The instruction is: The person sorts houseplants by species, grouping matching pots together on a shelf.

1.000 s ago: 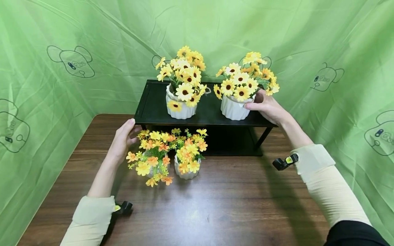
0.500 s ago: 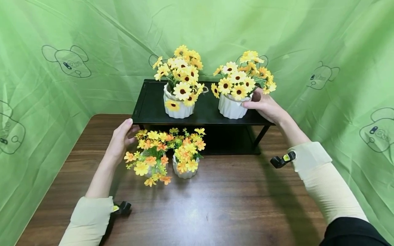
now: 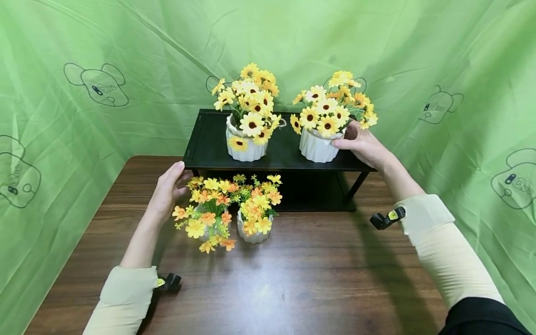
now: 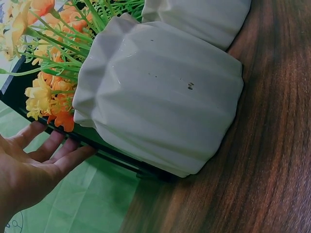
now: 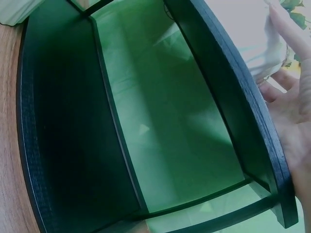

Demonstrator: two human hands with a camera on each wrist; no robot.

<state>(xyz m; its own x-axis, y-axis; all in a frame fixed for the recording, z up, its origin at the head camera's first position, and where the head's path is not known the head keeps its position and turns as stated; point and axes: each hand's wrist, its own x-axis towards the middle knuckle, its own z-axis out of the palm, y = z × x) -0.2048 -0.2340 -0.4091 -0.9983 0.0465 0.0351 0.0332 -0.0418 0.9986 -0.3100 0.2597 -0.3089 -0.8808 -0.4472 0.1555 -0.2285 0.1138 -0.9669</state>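
A black two-tier shelf (image 3: 284,153) stands at the back of the wooden table. On its upper board are two white ribbed pots of yellow daisies, a left pot (image 3: 247,148) and a right pot (image 3: 318,146). My right hand (image 3: 364,144) grips the right pot, thumb in front and fingers behind, partly hidden. At the shelf's front left corner, my left hand (image 3: 167,188) holds the frame, thumb at the top edge; the left wrist view shows its fingertips (image 4: 80,151) against the side bar.
Two white pots with orange and yellow flowers, the left one (image 4: 165,92) and the right one (image 3: 254,230), stand on the table (image 3: 293,274) before the shelf, close to my left hand. A green cloth (image 3: 167,37) encloses the back and sides. The lower shelf board (image 5: 68,121) lies near table level.
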